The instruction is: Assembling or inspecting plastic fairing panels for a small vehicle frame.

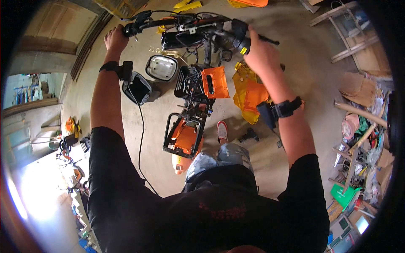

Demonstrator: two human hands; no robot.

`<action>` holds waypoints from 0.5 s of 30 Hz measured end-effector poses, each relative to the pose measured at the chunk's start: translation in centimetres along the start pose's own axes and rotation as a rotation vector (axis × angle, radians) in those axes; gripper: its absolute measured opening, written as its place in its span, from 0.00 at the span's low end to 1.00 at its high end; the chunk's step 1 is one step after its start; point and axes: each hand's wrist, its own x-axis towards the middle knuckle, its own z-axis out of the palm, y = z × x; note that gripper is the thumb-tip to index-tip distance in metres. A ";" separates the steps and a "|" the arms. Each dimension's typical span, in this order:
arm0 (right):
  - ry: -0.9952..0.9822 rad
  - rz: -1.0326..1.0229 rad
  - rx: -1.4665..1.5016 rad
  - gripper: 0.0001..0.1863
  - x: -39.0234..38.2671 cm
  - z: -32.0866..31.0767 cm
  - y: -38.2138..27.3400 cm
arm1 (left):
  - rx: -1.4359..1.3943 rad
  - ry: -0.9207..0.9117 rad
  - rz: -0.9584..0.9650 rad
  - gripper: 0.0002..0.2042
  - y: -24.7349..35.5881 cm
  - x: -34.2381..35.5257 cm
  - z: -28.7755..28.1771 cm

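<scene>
I stand over a stripped scooter frame [207, 52] whose inner parts and cables lie bare. My left hand [116, 39] is wrapped round the left end of the handlebar [168, 22]. At the other end, my right hand [262, 54] is closed round the right grip, beside a dark brake lever [268, 40]. An orange panel [215, 82] sits on the frame's middle, next to a black slotted basket-like part [186, 83]. Toward my legs, a black tubular rack [168, 131] surrounds an orange rear section [184, 137].
Left of the frame on the floor are a pale oval tray [162, 68] and a dark open bin [137, 88]. Yellow panels [241, 86] lie right, with a black power tool [249, 135] near my foot. Wood and clutter [358, 126] line the right wall. A black cable [142, 139] hangs by my left arm.
</scene>
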 end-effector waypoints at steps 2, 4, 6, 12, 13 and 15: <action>-0.011 -0.023 -0.021 0.41 2.4 -1.0 0.4 | -0.055 -0.037 -0.053 0.17 0.0 0.7 0.6; 0.093 -0.138 -0.072 0.36 4.3 -1.3 0.3 | -0.106 -0.075 -0.112 0.20 -0.7 1.1 1.7; 0.100 -0.175 -0.093 0.36 6.2 -2.3 -0.3 | -0.025 -0.014 -0.089 0.25 -2.3 1.1 3.0; -0.153 -0.242 -0.204 0.34 8.3 -10.0 -7.1 | -0.129 -0.133 -0.203 0.32 -6.9 -0.7 6.3; -0.159 -0.253 -0.218 0.31 9.1 -10.2 -8.1 | -0.172 -0.166 -0.241 0.32 -8.3 -1.4 6.9; -0.070 -0.319 -0.270 0.30 9.8 -9.0 -8.9 | -0.194 -0.180 -0.269 0.32 -8.8 -2.6 7.5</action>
